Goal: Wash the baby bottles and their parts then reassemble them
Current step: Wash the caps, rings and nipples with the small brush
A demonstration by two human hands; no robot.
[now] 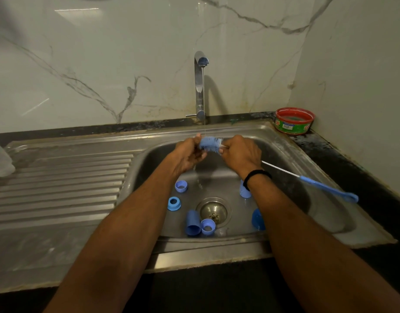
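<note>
Over the steel sink (307, 168), under a thin stream from the tap (200, 86), I hold a blue bottle brush (211, 144). My right hand (240, 152) grips its wire stem just behind the bristles; its blue handle (330, 188) sticks out to the right. My left hand (190, 152) curls its fingers round the bristle tip. On the sink floor lie several blue bottle parts: two rings (181, 185) (174, 203), a cap on its side (193, 222), a ring beside it (208, 226), a piece by my right wrist (245, 192) and a dark blue cap (258, 219).
A ribbed draining board (59, 184) lies left of the basin, with a clear bottle (0, 159) at its far left edge. A red and green soap tub (294, 120) sits at the back right corner. The drain (213, 212) is in the basin's middle.
</note>
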